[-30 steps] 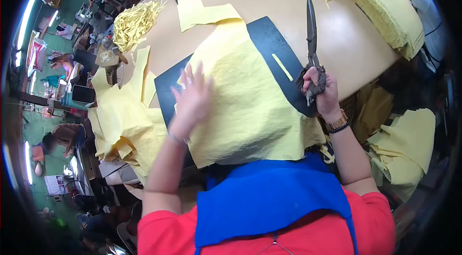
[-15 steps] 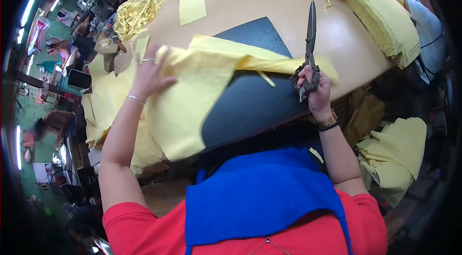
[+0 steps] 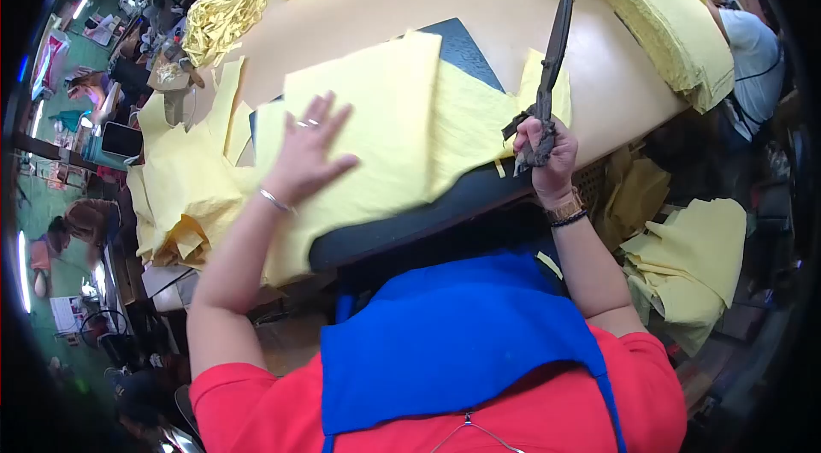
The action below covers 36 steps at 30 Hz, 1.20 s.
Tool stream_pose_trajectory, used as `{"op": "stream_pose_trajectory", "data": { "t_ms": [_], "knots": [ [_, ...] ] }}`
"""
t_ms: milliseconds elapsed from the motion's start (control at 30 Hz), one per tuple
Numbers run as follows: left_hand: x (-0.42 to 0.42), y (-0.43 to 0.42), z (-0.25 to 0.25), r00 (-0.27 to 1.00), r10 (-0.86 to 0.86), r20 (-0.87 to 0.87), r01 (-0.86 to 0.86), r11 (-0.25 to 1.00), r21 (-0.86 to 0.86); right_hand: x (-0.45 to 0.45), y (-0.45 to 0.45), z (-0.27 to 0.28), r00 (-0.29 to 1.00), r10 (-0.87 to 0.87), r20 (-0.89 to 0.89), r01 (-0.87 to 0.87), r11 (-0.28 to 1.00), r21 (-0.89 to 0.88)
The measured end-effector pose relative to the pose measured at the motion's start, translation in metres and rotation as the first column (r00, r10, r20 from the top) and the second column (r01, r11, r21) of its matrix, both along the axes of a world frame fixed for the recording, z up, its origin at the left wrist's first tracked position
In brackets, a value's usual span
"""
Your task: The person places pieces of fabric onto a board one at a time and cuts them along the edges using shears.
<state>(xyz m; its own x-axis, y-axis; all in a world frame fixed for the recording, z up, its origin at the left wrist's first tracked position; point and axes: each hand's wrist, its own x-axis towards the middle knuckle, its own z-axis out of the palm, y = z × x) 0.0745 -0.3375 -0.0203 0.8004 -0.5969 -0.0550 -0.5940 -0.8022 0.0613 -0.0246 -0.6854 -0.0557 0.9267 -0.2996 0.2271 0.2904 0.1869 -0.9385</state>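
Note:
A large yellow cloth (image 3: 385,111) lies folded over on a dark board (image 3: 389,235), whose far corner and near edge show. My left hand (image 3: 312,149) is spread, palm down, on or just above the left part of the cloth. In my right hand (image 3: 547,153) are large dark scissors (image 3: 556,51), with cloth-wrapped handles and the blades pointing up and away. The right end of the cloth reaches the scissors' handles; whether my right fingers also grip it is hidden.
A heap of yellow strips (image 3: 227,21) sits at the far left of the table (image 3: 368,4). Loose yellow cloth (image 3: 184,188) hangs at the left edge. A thick yellow stack (image 3: 676,42) is at the right, near another person's sleeve (image 3: 753,42). More cloth (image 3: 693,265) lies below right.
The yellow cloth was spread wide, then drawn left and folded, and now covers more of the board again. My left hand moved left, then back right. My right hand kept the scissors.

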Motion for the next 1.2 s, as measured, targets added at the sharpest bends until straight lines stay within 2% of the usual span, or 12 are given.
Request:
{"op": "stream_pose_trajectory", "data": {
  "t_ms": [133,167,233,367,500,600,733,867,967,1000,1100,1200],
  "knots": [
    [0.072,0.106,0.009,0.963,0.138,0.232,-0.203,0.936,0.286,0.001,-0.002,-0.006,1.000,-0.014,0.027,0.015,0.999,-0.044],
    [0.091,0.146,-0.002,0.956,0.151,0.251,-0.170,0.984,0.054,0.001,-0.002,-0.007,0.999,-0.016,0.029,0.017,0.999,-0.049],
    [0.095,0.151,0.005,0.846,0.261,0.466,-0.397,0.890,0.223,0.001,-0.003,-0.003,1.000,-0.006,-0.010,0.006,1.000,-0.014],
    [0.079,0.061,0.006,0.924,0.193,0.331,-0.185,0.981,-0.055,0.004,-0.003,-0.001,0.996,0.011,-0.086,-0.011,1.000,-0.006],
    [0.040,-0.055,0.001,0.979,-0.017,0.203,0.083,0.943,-0.322,0.005,-0.003,0.000,0.996,0.019,-0.087,-0.016,0.999,0.032],
    [0.016,-0.117,0.000,0.990,0.002,0.140,0.041,0.951,-0.305,0.007,-0.004,-0.005,0.999,0.021,-0.047,-0.020,1.000,0.024],
    [0.008,-0.133,0.000,0.986,-0.167,-0.003,0.133,0.799,-0.587,0.006,-0.003,-0.006,0.996,-0.043,-0.072,0.045,0.998,0.034],
    [0.001,-0.097,-0.002,0.856,-0.498,-0.140,0.266,0.656,-0.706,0.008,-0.007,-0.013,0.996,-0.075,0.042,0.069,0.989,0.127],
    [0.005,-0.081,-0.012,0.945,-0.321,-0.063,0.148,0.591,-0.793,0.008,-0.004,-0.007,0.994,-0.105,0.013,0.100,0.971,0.215],
    [0.009,-0.075,-0.012,0.921,-0.302,-0.248,-0.010,0.617,-0.787,0.008,-0.003,-0.004,0.991,-0.130,-0.029,0.133,0.970,0.201],
    [0.012,-0.080,-0.025,0.994,0.070,-0.090,-0.103,0.889,-0.445,0.005,-0.004,0.001,0.989,-0.107,-0.102,0.127,0.966,0.226],
    [0.006,-0.071,-0.014,0.972,0.233,0.032,-0.221,0.951,-0.217,-0.009,-0.006,0.004,0.986,-0.050,-0.158,0.089,0.963,0.253]
  ]
}}
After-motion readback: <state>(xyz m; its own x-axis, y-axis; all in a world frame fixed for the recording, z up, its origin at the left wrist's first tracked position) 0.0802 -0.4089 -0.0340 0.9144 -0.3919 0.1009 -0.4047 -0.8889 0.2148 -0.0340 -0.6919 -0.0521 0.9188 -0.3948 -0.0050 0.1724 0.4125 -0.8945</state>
